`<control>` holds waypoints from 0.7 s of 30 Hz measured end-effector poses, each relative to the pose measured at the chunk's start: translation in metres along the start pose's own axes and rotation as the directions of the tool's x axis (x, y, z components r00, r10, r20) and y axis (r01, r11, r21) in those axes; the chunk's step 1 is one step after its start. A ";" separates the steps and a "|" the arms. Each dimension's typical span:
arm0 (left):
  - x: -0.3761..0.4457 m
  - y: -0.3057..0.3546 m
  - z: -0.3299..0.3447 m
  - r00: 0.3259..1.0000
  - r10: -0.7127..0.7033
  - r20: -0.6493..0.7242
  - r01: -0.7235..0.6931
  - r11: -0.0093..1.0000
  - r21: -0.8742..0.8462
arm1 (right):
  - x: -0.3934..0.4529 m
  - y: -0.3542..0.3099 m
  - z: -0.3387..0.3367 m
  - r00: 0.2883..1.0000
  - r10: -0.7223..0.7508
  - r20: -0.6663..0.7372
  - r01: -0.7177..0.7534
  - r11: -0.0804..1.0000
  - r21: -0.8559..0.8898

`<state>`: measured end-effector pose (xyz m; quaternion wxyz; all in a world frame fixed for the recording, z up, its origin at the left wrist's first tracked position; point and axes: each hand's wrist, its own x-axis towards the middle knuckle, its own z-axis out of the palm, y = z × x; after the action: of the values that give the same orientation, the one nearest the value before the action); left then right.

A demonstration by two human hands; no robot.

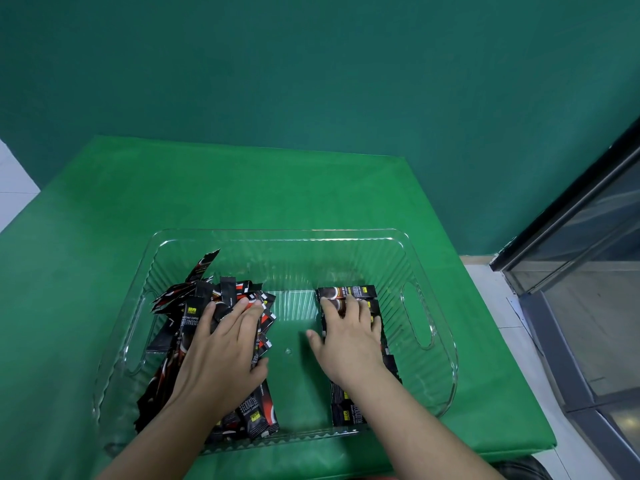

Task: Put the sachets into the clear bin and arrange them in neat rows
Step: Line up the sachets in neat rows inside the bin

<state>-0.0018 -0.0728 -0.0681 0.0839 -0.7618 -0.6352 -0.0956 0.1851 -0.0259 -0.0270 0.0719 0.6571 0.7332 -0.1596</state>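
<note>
A clear ribbed bin (277, 237) with side handles stands on the green table. Its left part holds a loose heap of black and red sachets (194, 306), some sticking up against the wall. My left hand (225, 344) lies flat on that heap, fingers spread. Along the right side, a neat row of sachets (349, 292) is stacked side by side from front to back. My right hand (349, 337) rests on this row with straight fingers, thumb out to the left. A bare strip of the bin's floor separates the two groups.
The green-covered table (138, 202) stands against a dark green wall (311, 81). A glass door with a dark frame (588, 237) is at the right, over a white tiled floor (491, 292). The table's right edge is near the bin.
</note>
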 end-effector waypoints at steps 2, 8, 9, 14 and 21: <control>0.000 0.000 0.000 1.000 0.004 -0.006 -0.004 1.000 0.004 | 0.001 -0.001 0.001 0.999 -0.006 0.036 0.007 1.000 -0.026; 0.000 0.001 -0.001 1.000 0.004 -0.023 -0.004 1.000 0.005 | 0.001 0.003 0.003 1.000 -0.021 0.023 0.021 1.000 0.000; 0.001 0.001 -0.001 1.000 0.005 -0.026 -0.005 1.000 0.004 | 0.001 0.003 0.003 0.999 -0.046 -0.002 0.046 0.999 0.024; 0.000 0.001 -0.002 1.000 0.007 -0.028 -0.007 1.000 0.005 | 0.003 -0.010 0.006 0.943 -0.322 -0.084 0.327 0.944 0.051; -0.001 -0.001 0.000 1.000 -0.008 0.006 0.008 1.000 -0.008 | 0.028 -0.042 0.016 0.899 -0.434 -0.058 0.437 0.883 0.170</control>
<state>-0.0033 -0.0738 -0.0680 0.0787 -0.7598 -0.6381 -0.0964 0.1382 -0.0084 -0.0447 -0.0316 0.4809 0.8452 -0.2309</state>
